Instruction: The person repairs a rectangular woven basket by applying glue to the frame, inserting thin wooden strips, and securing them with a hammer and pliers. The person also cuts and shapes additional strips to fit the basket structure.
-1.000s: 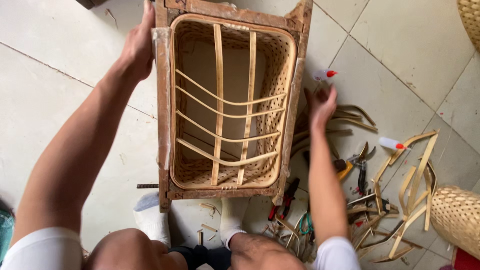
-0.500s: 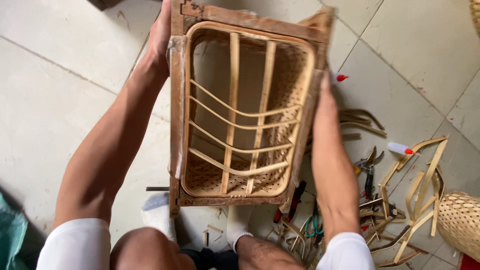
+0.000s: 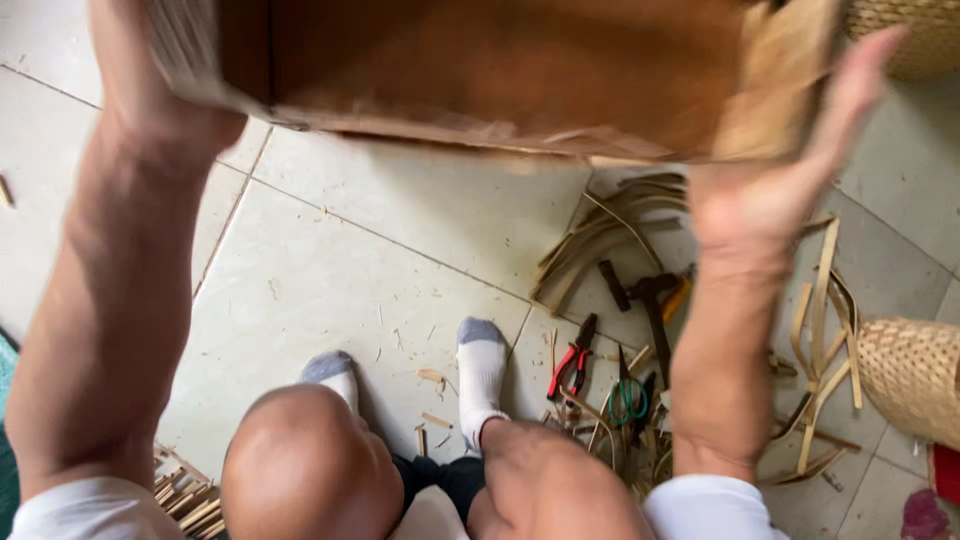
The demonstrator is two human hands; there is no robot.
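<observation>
I hold a woven bamboo and rattan frame basket up near the top of the view, tipped so that only its brown side shows. My left hand grips its left edge. My right hand presses flat against its right woven side with fingers spread upward. My knees and my feet in white socks are below on the tiled floor.
On the floor to the right lie red-handled pliers, a dark hammer-like tool, green wire and several curved bamboo strips. A woven basket stands at the right edge, another at top right. Bamboo sticks lie at bottom left.
The basket frame has been lifted and tipped toward the camera; its open inside no longer shows. Both hands rose with it and the view dropped to the floor and feet.
</observation>
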